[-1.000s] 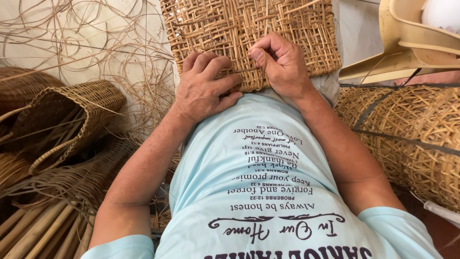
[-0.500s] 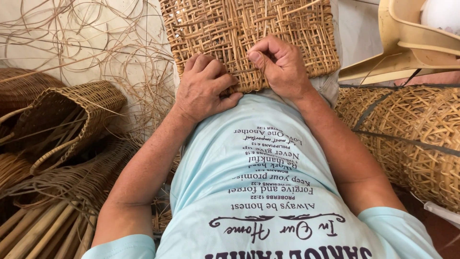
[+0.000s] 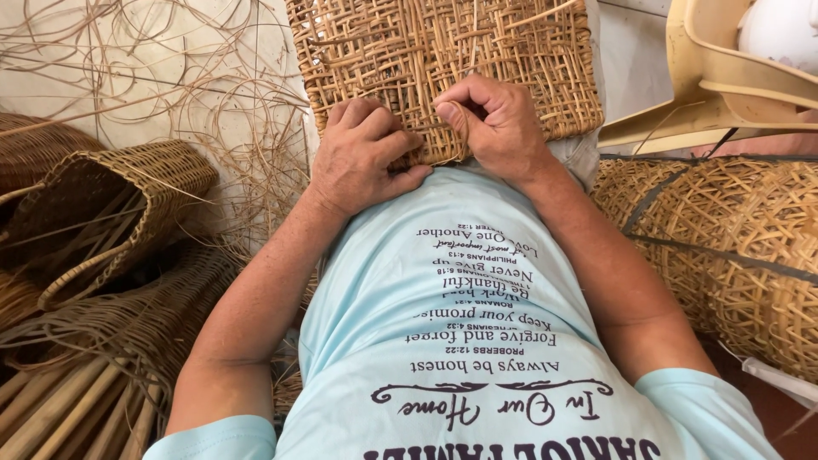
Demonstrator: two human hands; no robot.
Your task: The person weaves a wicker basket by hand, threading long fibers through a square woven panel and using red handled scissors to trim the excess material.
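A flat woven rattan panel lies on my lap, its near edge against my light blue shirt. My left hand rests on that near edge with its fingers curled over the weave, gripping it. Beside it, my right hand pinches a thin rattan strand at the same edge between thumb and fingers. The two hands almost touch. The strand itself is mostly hidden by the fingers.
Loose rattan strands lie tangled on the pale floor at the upper left. Dark woven baskets are stacked at the left. A large open-weave basket lies at the right, with a beige plastic chair behind it.
Both hands have stayed on the panel's near edge. The right hand's fingers have shifted slightly on the strand; the panel has barely moved.
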